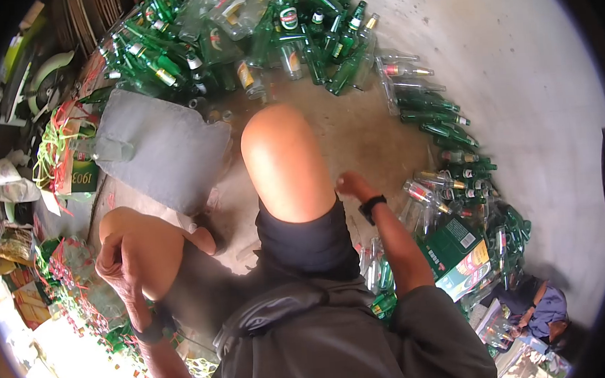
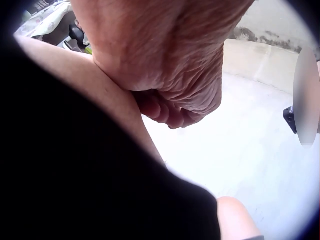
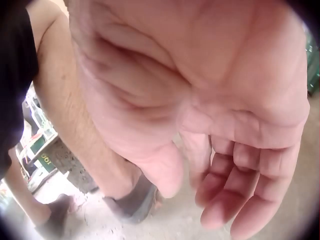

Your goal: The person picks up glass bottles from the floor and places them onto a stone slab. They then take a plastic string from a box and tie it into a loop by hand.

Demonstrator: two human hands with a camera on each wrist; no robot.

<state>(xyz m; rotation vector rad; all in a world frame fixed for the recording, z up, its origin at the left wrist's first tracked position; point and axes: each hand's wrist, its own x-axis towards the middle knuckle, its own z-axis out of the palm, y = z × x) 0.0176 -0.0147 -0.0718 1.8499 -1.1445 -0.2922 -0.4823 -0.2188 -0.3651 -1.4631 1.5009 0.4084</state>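
The left hand (image 1: pixel 119 266) rests on the left knee (image 1: pixel 154 250), its fingers loosely bent with nothing seen in them; in the left wrist view the back of the hand (image 2: pixel 160 55) hides part of the fingers. Beside the right knee (image 1: pixel 283 155), the right hand (image 1: pixel 354 186) hangs in the air, nearest to the right leg. Its relaxed fingers and empty palm (image 3: pixel 200 115) show up close in the right wrist view. A grey slab (image 1: pixel 161 145) lies in front of the left knee, with a clear bottle (image 1: pixel 114 150) lying across its left edge.
Green and clear bottles (image 1: pixel 288 16) are heaped at the front, and more (image 1: pixel 437 118) line the pale wall (image 1: pixel 517 72) on the right. A green carton (image 1: pixel 451 246) sits at the right among bottles. Red and green straps (image 1: pixel 58 152) tangle at the left. Another person (image 1: pixel 545 309) appears lower right.
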